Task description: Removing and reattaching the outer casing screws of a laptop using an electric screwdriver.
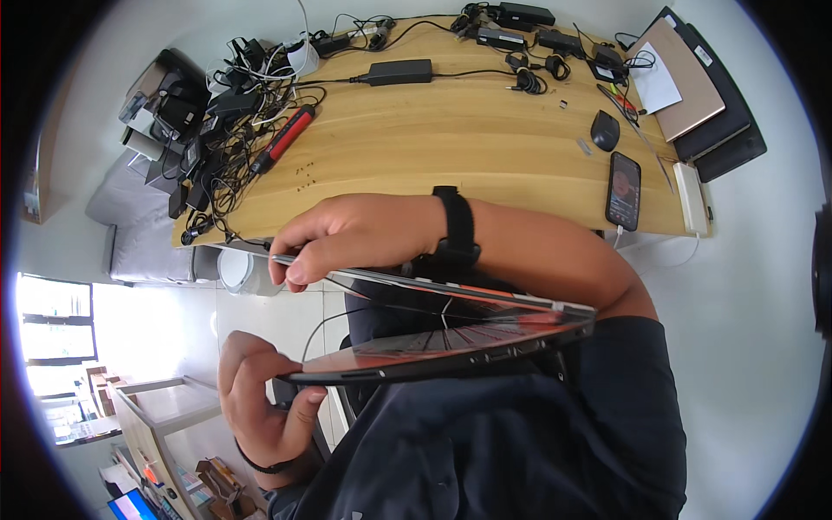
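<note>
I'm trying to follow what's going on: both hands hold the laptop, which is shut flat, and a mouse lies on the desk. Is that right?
Not quite: the laptop is not shut flat. The head view shows it partly open, its two halves standing apart. The left hand and right hand do hold it, and a mouse lies on the desk.

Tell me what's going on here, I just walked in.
A partly open laptop is being held in front of the person's body, seen nearly edge-on. The right hand grips the edge of its upper half, while the left hand pinches the edge of the lower half. Beyond it, a wooden desk holds tangled cables and adapters, a mouse and a phone.
</note>
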Tool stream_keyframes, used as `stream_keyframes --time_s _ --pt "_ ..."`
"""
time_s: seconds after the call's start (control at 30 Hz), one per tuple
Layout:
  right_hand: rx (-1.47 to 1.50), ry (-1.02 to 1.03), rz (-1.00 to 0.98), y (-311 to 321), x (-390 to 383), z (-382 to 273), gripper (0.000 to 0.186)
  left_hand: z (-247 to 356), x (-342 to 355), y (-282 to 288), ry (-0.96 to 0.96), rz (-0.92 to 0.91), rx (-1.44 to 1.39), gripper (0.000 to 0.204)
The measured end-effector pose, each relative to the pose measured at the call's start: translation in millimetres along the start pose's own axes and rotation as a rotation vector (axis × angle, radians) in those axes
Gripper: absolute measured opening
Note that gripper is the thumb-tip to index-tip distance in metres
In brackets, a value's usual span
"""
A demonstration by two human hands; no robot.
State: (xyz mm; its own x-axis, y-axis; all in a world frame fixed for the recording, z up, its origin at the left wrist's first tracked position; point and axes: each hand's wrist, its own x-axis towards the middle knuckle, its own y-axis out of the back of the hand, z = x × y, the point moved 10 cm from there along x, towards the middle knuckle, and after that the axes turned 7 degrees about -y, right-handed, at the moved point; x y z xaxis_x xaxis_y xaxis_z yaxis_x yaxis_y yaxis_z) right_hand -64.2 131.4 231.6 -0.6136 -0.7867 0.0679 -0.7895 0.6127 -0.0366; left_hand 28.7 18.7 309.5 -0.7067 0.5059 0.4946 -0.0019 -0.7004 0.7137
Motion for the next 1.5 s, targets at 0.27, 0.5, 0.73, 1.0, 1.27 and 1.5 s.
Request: stream_keyframes --time_s 0.27,0.5,0.73,1.0,1.27,1.5 --pt "0.103 -0.044 -0.015 0 8 11 0.048 69 45 -52 -0.370 -0.370 0.189 0.044" --pt "-0.314 0.027 0.155 33 -64 -47 0.054 66 48 -64 -0.395 -0.353 0.075 0.037" --pt "-1.215 -0.112 0.395 -45 -141 -115 0.043 62 54 -61 -0.355 -0.352 -0.071 0.040" --pt "-1.418 -0.093 0.366 -69 -146 -107 0.026 70 55 -68 -0.453 -0.392 -0.120 0.037" --pt "-1.488 -0.225 0.335 -69 -125 -96 0.018 70 53 -71 -0.471 -0.365 -0.133 0.033" --pt "-1.385 -0.388 0.201 -66 -131 -103 0.026 69 54 -66 -0.466 -0.383 -0.105 0.038"
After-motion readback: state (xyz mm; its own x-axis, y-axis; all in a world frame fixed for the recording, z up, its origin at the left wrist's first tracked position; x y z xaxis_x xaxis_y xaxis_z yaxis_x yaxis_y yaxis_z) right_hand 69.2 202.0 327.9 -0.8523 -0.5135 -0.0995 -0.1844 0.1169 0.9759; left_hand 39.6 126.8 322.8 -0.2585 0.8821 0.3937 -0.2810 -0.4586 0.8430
